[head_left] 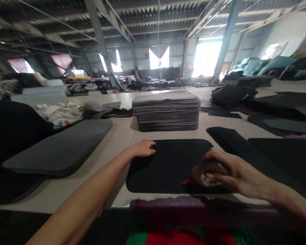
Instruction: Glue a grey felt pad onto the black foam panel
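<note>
Tabletop point(121, 132), two hands point(142, 148) at one panel point(172, 166)

Spreading wide beneath a ribbed metal ceiling point(140, 24), crossing overhead with beams and thin pipes. Rising on tall grey columns point(100, 34), slanting to either side. Closing off behind with a grey panelled back wall point(177, 56), glaring white through windows point(155, 63) and, farther right, a taller opening point(206, 58). Hanging pink curtains point(62, 63) at the left. Turning pale along the right-hand wall point(290, 32). Stretching a long beige tabletop point(121, 136) across the foreground.
</note>
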`<act>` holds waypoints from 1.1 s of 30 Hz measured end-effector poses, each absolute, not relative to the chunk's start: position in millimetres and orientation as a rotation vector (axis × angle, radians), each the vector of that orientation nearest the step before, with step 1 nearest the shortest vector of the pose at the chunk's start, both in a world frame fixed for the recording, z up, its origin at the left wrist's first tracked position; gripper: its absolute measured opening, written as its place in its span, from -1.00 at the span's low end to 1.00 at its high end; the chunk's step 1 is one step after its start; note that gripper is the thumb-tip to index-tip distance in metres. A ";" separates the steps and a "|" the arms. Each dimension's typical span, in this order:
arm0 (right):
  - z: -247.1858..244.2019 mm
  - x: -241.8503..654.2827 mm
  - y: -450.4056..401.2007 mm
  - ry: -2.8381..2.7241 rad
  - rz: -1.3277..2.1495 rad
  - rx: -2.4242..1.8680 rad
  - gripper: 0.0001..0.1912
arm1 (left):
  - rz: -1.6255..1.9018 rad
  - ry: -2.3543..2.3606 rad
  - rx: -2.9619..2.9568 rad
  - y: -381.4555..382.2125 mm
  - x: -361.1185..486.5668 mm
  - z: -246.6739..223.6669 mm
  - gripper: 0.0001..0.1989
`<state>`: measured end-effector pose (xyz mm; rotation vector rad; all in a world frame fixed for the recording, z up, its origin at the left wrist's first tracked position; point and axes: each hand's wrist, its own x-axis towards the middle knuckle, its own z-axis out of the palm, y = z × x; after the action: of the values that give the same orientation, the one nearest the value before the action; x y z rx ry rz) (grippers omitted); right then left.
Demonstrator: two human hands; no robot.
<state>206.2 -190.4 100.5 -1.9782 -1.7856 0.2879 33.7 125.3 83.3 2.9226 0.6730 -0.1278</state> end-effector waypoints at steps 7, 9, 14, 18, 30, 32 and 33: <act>100.5 166.3 -117.5 -1.985 0.323 -1.756 -0.74 | -0.090 0.666 2.804 133.3 31.9 88.9 -0.44; 96.5 155.7 -101.1 -2.038 0.322 -1.681 -0.75 | -0.075 0.670 2.766 136.7 30.8 88.3 -0.43; 87.3 135.4 -69.6 -2.105 0.278 -1.561 -0.77 | -0.038 0.695 2.672 143.8 28.6 83.8 -0.40; 82.9 128.7 -56.6 -2.109 0.204 -1.545 -0.78 | -0.027 0.706 2.605 145.8 27.4 81.9 -0.38; 57.0 197.2 -79.8 -0.802 0.597 -1.370 -0.59 | 0.251 0.626 2.443 136.1 7.7 90.7 -0.40; 56.2 224.6 -90.5 -0.546 0.677 -1.151 -0.66 | 0.391 0.596 2.391 139.4 -9.3 88.5 -0.36; 57.6 238.6 -96.7 -0.420 0.689 -1.071 -0.71 | 0.511 0.632 2.283 144.8 -18.9 83.6 -0.35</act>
<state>238.6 -96.7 57.6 -1.0711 -0.4195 0.6887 -18.9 144.8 83.6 2.2830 0.6323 0.5105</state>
